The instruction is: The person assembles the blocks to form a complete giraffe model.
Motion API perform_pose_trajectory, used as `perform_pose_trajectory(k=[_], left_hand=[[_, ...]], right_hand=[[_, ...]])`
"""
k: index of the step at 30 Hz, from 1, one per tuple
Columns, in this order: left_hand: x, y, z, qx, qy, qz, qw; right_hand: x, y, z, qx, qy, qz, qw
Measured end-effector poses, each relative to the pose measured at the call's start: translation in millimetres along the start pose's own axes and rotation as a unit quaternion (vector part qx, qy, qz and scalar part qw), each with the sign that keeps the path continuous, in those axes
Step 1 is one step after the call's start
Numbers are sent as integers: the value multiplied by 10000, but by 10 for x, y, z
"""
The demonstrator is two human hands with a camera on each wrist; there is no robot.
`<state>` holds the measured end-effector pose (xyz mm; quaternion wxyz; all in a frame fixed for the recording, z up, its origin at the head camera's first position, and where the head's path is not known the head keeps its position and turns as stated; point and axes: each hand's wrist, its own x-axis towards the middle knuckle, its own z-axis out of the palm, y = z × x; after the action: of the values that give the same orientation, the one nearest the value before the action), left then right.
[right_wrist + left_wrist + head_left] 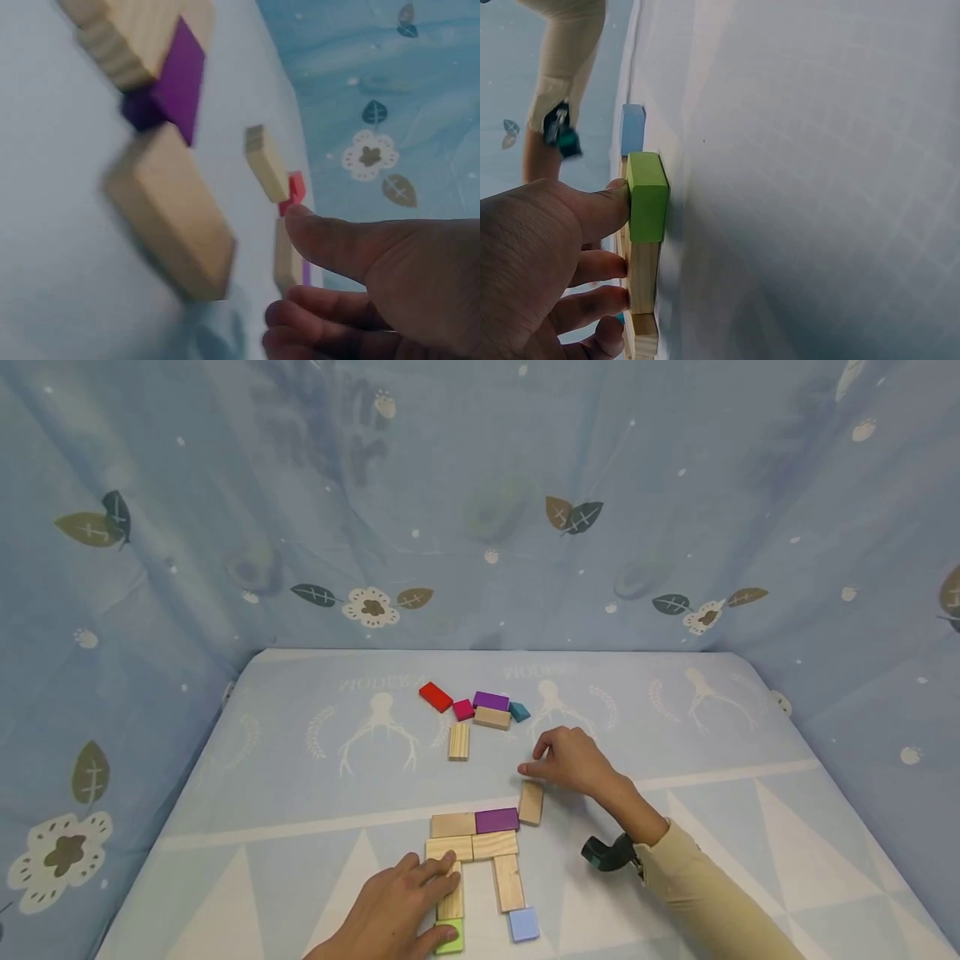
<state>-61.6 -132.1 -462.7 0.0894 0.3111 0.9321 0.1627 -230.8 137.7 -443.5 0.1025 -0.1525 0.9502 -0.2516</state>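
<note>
My left hand (401, 902) rests on the left column of a flat block layout, its thumb at the green block (646, 196) and its fingertips on the plain wooden block (643, 277) beyond it. My right hand (573, 760) is over the table just past a tilted wooden block (531, 802), holding nothing, its fingers loosely bent. That block lies at the right end of the purple block (497, 820), which sits beside another wooden block (453, 825) in the top row. Below them run two wooden blocks end to end, then a right column of a wooden block (508, 883) and a blue block (524, 925).
Farther back lie loose blocks: a red block (436, 697), a smaller pinkish-red block (463, 710), a purple block (491, 700), a teal block (519, 712) and two wooden ones. Patterned blue cloth (480, 510) hangs behind the table and along its sides.
</note>
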Motion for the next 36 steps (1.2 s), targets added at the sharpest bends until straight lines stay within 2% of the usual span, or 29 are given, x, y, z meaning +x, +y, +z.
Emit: perform_pose_trajectory(k=[4, 8, 11, 15, 21, 26, 36], left_hand=[[-3, 7, -3, 42, -79, 0, 10000], [-6, 3, 5, 109, -64, 45, 9999], [-8, -1, 6, 128, -23, 89, 9999], [-6, 7, 0, 113, -41, 81, 9999], [1, 23, -18, 82, -138, -13, 9999], [5, 24, -29, 12, -208, -98, 9997], [22, 14, -16, 15, -233, -146, 9996]], right_hand=[[234, -74, -31, -297, 505, -414, 9974], [494, -142, 38, -1002, 871, -1095, 9851], [665, -172, 110, -1613, 875, -1377, 9733], [806, -198, 167, -2136, 668, -1408, 9644], [868, -221, 200, -2212, 453, -1231, 9664], [860, -242, 220, -2282, 503, -1109, 9660], [818, -275, 289, -2964, 923, -1922, 9310]])
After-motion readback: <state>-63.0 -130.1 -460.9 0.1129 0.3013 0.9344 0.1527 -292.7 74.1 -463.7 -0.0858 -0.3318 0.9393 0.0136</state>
